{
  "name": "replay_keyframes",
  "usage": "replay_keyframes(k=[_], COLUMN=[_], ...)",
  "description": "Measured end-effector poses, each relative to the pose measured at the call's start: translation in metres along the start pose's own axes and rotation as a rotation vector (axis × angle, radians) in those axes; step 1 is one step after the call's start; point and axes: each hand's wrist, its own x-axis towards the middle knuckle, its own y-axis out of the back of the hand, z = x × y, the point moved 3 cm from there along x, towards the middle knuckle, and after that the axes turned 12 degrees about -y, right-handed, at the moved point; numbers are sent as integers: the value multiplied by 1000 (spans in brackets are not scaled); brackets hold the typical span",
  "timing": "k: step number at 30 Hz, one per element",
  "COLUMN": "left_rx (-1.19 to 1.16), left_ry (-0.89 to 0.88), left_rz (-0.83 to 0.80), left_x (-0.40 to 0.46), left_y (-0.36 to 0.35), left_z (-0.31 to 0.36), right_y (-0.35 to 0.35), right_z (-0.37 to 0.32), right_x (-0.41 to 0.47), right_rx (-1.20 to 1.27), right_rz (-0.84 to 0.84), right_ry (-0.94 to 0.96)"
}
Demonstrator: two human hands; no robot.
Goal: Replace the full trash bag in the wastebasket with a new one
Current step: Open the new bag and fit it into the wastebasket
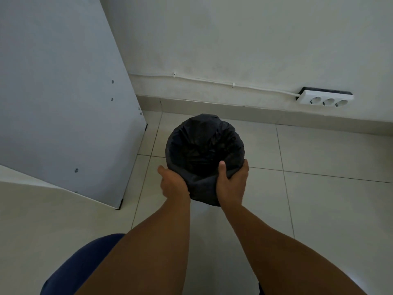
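The black trash bag [204, 143] is covering the wastebasket completely, so none of the basket's own wall is showing. The left hand [173, 184] is hiding its fingers behind the bag's near side; the right hand [232, 184] is showing only a thumb over the rim, with the rest buried in folds. The bag's inside is reading too dark to tell any contents. Both forearms are running off the bottom edge.
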Motion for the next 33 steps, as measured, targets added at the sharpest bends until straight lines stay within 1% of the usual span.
replay_keyframes(k=[2,5,7,8,10,12,13,15,18,19,21,24,25,26,28,30,31,33], left_rx=[-148,-344,-400,-376,-212,-1,54,74,113,152,308,540,577,555,511,537,529,501], left_ry=[46,96,99,92,82,88,105,121,113,105,77,-11,-34,-63,-204,-407,-507,-592], left_rz=[-70,-197,-268,-267,-221,-89,-51,-74,-107,-117,-113,-68,-53,-53,-54,-28,-48,-190], left_x=[0,3,4,8,18,29,32,32,33,37,50,72,77,78,77,69,65,60], left_y=[-7,-12,-15,-15,-14,-8,-5,-7,-12,-12,-8,6,8,7,0,-13,-21,-40], left_z=[-2,-3,-3,-4,-5,-9,-10,-11,-11,-12,-17,-15,-9,1,34,72,88,101], right_y=[-12,-17,-16,-16,-13,-8,-5,-4,-9,-10,-10,-5,-2,0,3,2,0,-5], right_z=[3,9,17,19,20,14,10,2,-5,-5,-1,-3,-7,-11,-24,-37,-42,-46], right_x=[0,7,13,13,10,6,6,8,12,14,16,18,18,19,25,36,42,52], right_rx=[102,178,196,198,199,155,114,42,-110,-172,-243,-284,-318,-347,-376,-378,-373,-351], right_rz=[-28,-79,-120,-135,-108,-25,12,33,-44,-64,-67,-40,-7,32,81,73,56,2], right_ry=[-108,-215,-248,-248,-201,-117,-68,5,155,189,211,243,263,287,324,332,327,307])
